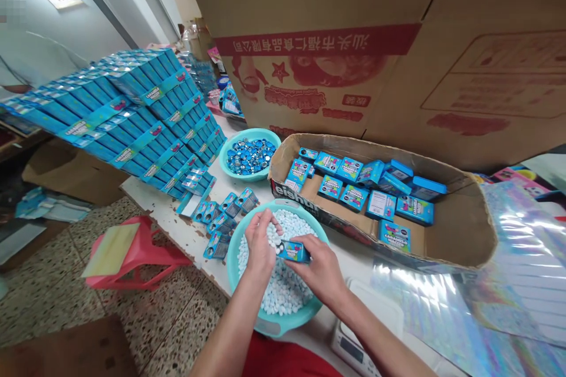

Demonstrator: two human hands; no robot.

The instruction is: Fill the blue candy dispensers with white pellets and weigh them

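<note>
Over a turquoise basin (233, 274) full of small white candies (283, 297), my right hand (322, 268) grips a blue candy tin (295, 251), its end turned toward my other hand. My left hand (262, 241) is closed around a heap of white candies (273, 235), held against the tin's end. Just left of the basin stand several blue tins (221, 224) with round dark openings. Behind it, a smaller turquoise bowl (224, 169) holds many shiny blue and silver round pieces (250, 156).
An open cardboard tray (460, 230) at the right holds several blue tins (354, 195). Tall stacks of blue boxes (150, 112) rise at the left table edge. A white scale (354, 347) sits by my right forearm, near shiny sheets (424, 306). A red stool (132, 259) stands below. Large cartons (318, 0) wall the back.
</note>
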